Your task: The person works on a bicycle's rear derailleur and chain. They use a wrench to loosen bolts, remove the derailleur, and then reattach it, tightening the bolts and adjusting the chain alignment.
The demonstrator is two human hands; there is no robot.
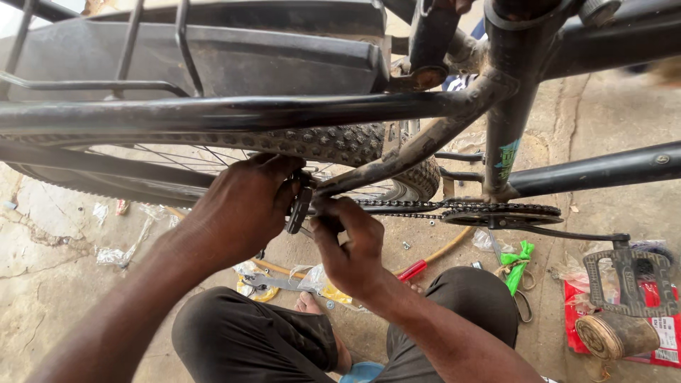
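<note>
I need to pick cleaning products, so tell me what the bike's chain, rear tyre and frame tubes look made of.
The dark linked bicycle chain looks like steel, dull and greasy. The knobbly black rear tyre looks like matte rubber, with dusty tread blocks. The black bicycle frame tubes look like painted metal, probably steel: glossy, with mud and brownish worn spots near the joints.

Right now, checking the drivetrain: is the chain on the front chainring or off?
On. The chain wraps the chainring, links seated along its top edge.

— What lies on the ground?
— A pedal (630,280) on its crank, a tin (610,335) on a red packet (663,333), green plastic (520,257).
— Anything nearer?
— A red-handled tool (415,269) and a wrench (273,283).
</note>
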